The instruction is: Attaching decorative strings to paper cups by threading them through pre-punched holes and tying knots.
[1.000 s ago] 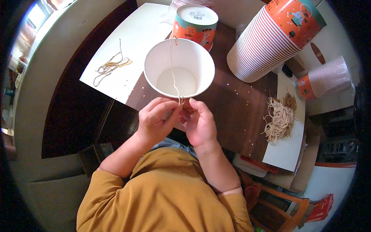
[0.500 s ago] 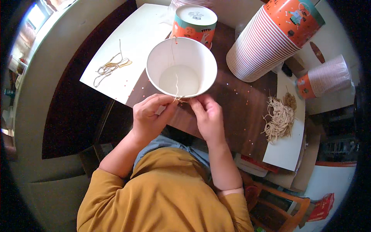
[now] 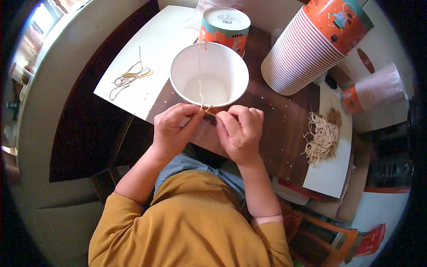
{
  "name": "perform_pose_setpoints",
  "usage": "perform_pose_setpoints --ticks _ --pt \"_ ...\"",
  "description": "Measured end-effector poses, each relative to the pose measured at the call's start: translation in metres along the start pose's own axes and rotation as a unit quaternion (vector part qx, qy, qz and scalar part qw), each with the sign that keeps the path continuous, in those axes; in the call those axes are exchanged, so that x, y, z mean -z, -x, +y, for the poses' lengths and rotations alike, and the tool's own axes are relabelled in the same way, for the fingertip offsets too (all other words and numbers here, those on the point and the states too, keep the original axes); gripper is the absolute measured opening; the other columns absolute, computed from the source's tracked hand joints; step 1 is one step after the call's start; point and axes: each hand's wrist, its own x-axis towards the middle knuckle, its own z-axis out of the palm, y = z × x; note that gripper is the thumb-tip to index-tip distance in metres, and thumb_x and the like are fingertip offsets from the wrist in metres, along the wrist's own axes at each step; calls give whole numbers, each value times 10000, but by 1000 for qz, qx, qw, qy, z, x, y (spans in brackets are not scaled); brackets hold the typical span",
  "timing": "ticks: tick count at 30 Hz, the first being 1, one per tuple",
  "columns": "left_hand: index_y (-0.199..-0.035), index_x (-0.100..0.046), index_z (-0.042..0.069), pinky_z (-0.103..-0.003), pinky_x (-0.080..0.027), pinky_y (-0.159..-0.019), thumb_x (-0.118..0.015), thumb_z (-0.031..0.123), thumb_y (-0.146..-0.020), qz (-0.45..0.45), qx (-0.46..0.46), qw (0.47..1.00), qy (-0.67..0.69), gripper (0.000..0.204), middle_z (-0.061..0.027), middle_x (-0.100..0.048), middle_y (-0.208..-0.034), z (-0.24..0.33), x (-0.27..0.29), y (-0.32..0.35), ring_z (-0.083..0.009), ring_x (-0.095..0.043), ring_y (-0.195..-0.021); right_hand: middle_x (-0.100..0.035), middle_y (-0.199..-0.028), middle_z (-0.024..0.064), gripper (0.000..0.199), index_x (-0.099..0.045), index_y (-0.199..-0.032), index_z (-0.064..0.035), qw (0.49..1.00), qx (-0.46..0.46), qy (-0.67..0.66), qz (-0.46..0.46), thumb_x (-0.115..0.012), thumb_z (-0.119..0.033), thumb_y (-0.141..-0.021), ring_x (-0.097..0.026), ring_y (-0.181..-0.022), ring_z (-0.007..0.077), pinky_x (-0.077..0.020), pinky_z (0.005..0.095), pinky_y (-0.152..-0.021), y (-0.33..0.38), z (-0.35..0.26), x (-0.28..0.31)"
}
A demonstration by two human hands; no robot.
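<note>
A white paper bucket (image 3: 209, 73) stands open end up in front of me, its near rim just beyond my fingers. One thin beige cord (image 3: 200, 86) runs from the far rim across the inside to the near rim, where it is looped or knotted. My left hand (image 3: 175, 124) pinches the cord at the near rim, left of the loop. On the other side, my right hand (image 3: 241, 131) is closed on a cord end, drawn a little away from the rim. The fingertips hide part of the knot.
Upside down behind the bucket stands a printed orange bucket (image 3: 226, 31). A tall nested stack of buckets (image 3: 302, 53) leans at the right, with a wrapped stack (image 3: 373, 89) beyond. Loose cords (image 3: 130, 80) lie left; a cord bundle (image 3: 321, 138) lies right. Small paper dots dot the brown table (image 3: 271, 129).
My right hand has pulled back from the rim, to the right and slightly nearer me, tightening the cord. My left hand stays at the near rim. The bucket has barely shifted.
</note>
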Motion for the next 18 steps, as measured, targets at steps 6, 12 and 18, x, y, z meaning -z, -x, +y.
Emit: perform_pose_setpoints --ticks 6,12,18 --pt "-852 -680 16 -262 -507 -639 -705 4 -769 -2 4 1000 0 88 -91 -684 -805 -1 1 0 -161 -653 -714 -542 -903 21 177 -631 -913 -122 1000 -1 -4 15 -679 -140 -744 -511 -744 210 -376 376 -681 -1 1 1" --pt "-853 -677 14 -268 -509 -634 -711 7 -766 1 -25 1000 19 94 -90 -686 -800 -2 -2 1 -168 -655 -713 -533 -877 6 210 -622 -938 -125 1000 3 0 15 -688 -151 -740 -506 -730 200 -369 369 -690 -5 -7 -4" --pt "-851 -679 22 -272 -514 -639 -709 11 -767 -6 -11 1000 7 90 -100 -687 -806 1 0 -3 -175 -663 -722 -547 -827 3 175 -637 -870 -121 1000 2 -3 4 -710 -91 -713 -510 -716 198 -371 356 -682 -5 -8 -4"
